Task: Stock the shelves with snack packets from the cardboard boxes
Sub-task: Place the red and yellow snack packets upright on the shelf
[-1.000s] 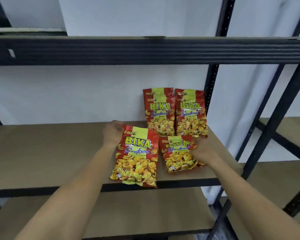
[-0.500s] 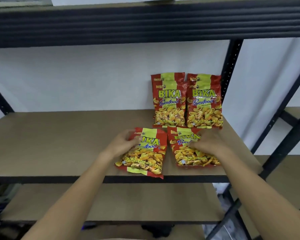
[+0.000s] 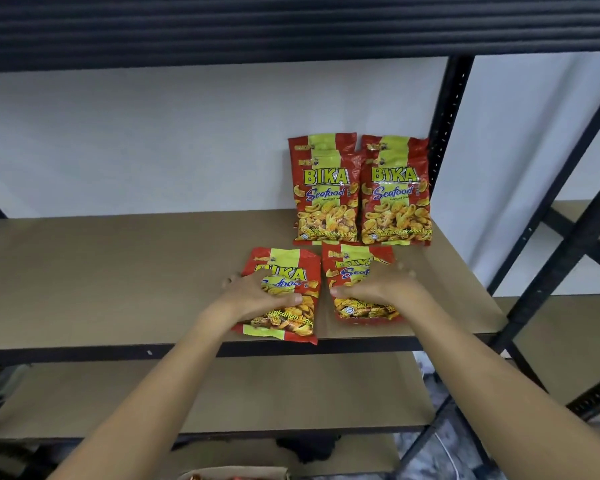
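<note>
A: What's on the shelf [image 3: 118, 278]?

B: Four red-and-yellow snack packets, all toward its right end. Two stand upright at the back, leaning on the white wall [image 3: 153, 140]: the back-left packet [image 3: 324, 192] and the back-right packet [image 3: 395, 192], side by side and touching. Behind each one the top of another packet seems to peek out, though I cannot be sure.

A: And the front two?

B: They lie flat near the front edge. The front-left packet [image 3: 281, 299] is tilted a little, its lower corner reaching the shelf lip. The front-right packet [image 3: 359, 285] lies just beside it, with a narrow gap between them.

A: The hands?

B: The left hand [image 3: 253, 296] rests on the front-left packet, fingers spread and bent over it, thumb across its middle. The right hand [image 3: 378, 289] lies on the front-right packet, fingers spread wide and fairly straight; its fingertips are blurred.

A: Any boxes?

B: At the bottom edge, a strip of a cardboard box [image 3: 236, 474] shows, with something orange-red just inside its rim. I cannot tell what it is.

A: The rack?

B: A black post [image 3: 447, 133] stands right of the back packets, a lower shelf [image 3: 222, 393] sits underneath, and a dark ribbed beam [image 3: 257, 26] runs overhead.
</note>
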